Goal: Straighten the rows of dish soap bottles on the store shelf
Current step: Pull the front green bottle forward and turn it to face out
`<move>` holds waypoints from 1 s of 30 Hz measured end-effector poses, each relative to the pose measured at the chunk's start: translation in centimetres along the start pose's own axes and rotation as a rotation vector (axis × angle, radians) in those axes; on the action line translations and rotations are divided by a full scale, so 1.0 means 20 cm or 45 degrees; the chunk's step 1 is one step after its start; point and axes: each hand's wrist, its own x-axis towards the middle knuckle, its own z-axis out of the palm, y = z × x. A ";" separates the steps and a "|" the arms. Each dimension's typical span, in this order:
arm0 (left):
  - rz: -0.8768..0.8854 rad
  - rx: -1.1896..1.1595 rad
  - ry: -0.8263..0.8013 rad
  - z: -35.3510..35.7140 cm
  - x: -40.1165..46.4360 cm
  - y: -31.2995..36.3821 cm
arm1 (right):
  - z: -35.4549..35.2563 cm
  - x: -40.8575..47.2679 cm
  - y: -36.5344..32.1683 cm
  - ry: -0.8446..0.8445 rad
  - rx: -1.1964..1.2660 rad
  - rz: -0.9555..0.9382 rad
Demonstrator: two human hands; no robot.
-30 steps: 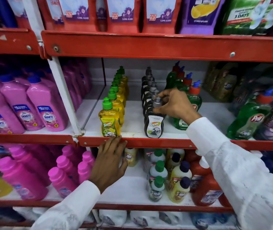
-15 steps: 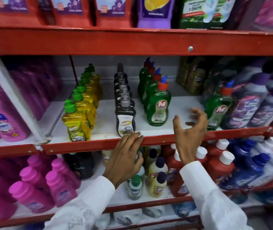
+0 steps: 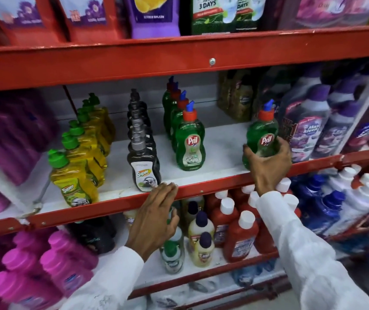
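Three rows of dish soap stand on the white middle shelf (image 3: 221,151): yellow bottles with green caps (image 3: 76,175) at left, dark bottles with grey caps (image 3: 144,168) in the middle, green Pril bottles (image 3: 190,144) to their right. A lone green Pril bottle (image 3: 263,133) stands apart near the shelf's right front, tilted slightly. My right hand (image 3: 268,166) is wrapped around its lower half. My left hand (image 3: 154,218) rests on the red front rail (image 3: 103,205) below the dark row, fingers spread, holding nothing.
Purple-capped cleaner bottles (image 3: 309,128) crowd the shelf right of the lone bottle, and dark pouches (image 3: 235,97) stand behind it. Pink bottles (image 3: 6,135) fill the left bay. The lower shelf holds red bottles with white caps (image 3: 239,236), cream bottles and pink ones. Refill pouches hang above.
My right hand has moved right and closed around the lone green Pril bottle; half a second ago it was open in front of the rail. The view has swung rightwards.
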 end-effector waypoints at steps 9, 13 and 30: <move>-0.043 -0.080 0.045 -0.01 -0.03 0.02 | 0.10 -0.46 -0.28 -0.346 0.058 -0.213; -0.046 -0.117 0.080 -0.02 -0.05 0.02 | 0.20 -0.55 -0.31 -0.385 -0.005 -0.172; -0.379 -0.497 0.371 -0.01 0.25 0.19 | 0.11 -0.24 -0.08 -1.411 0.030 -0.029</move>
